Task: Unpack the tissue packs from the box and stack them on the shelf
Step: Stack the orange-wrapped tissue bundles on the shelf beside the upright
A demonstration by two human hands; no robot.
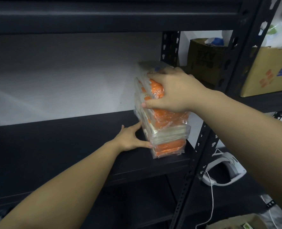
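Note:
A stack of orange-and-white tissue packs [166, 133] in clear plastic wrap stands at the right end of the dark shelf board [70, 146]. My right hand [171, 93] lies over the top packs, fingers curled over their far edge and thumb on the left side. My left hand [130, 139] is lower down, its straight fingers and thumb pressing against the stack's left side near the base. The box the packs come from shows only as a corner at the bottom right [236, 223].
A black slotted upright [201, 146] stands right of the stack. Beyond it are cardboard boxes [269, 71] on a neighbouring shelf. A white device with a cable [224, 171] lies on the floor. The left part of the shelf board is bare; another shelf runs overhead.

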